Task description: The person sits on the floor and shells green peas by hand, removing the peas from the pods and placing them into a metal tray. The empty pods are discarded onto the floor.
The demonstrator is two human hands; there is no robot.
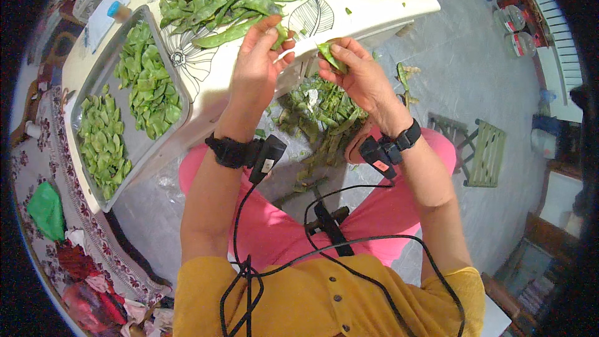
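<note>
Between the thumb and fingers of my left hand (259, 58) is a piece of flat green bean (280, 37). My right hand (358, 70) pinches another bean piece (331, 56), its pointed end showing past the thumb. The two hands are apart, in front of the table's near edge. A heap of whole flat green beans (220, 2) spreads over the white, flower-printed table (374, 14) just beyond them. To the left, a grey metal tray (152, 138) holds two piles of bean pieces, one larger pile (147, 79) and one nearer pile (102, 140).
Discarded bean trimmings (323, 107) lie on the floor between my feet. Black cables (309, 203) run from both wrist devices across my lap. A folding stool (484, 154) stands right. A blue-capped jar (119, 11) and papers (105, 16) rest behind the tray.
</note>
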